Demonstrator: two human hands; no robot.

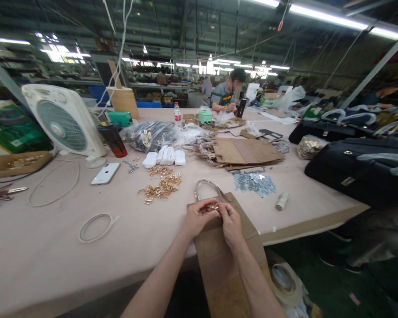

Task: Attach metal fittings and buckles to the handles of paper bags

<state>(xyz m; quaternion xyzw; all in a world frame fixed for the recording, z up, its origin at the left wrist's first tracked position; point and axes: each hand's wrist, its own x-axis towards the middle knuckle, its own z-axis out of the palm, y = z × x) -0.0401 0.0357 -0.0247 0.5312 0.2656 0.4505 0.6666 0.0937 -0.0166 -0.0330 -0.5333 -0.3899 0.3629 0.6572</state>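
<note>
Both hands meet over a brown bag panel point(215, 260) that hangs down over the table's front edge. A plastic-wrapped handle point(207, 182) arches from its top end. My left hand point(199, 216) is closed, fingers curled round a small gold metal fitting point(214, 207). My right hand point(231, 221) pinches the same fitting from the other side; its exact shape is partly hidden by the fingers. Left of the hands lies a pile of gold metal fittings point(162, 186). To the right is a spread of thin grey metal plates point(254, 183).
A stack of brown panels point(248, 152) lies behind the plates. Black bags point(361, 170) stand at the right. A white fan point(64, 119), phone point(105, 173), tape roll point(96, 228) and dark tumbler point(114, 140) are on the left. A co-worker point(223, 95) sits across the table.
</note>
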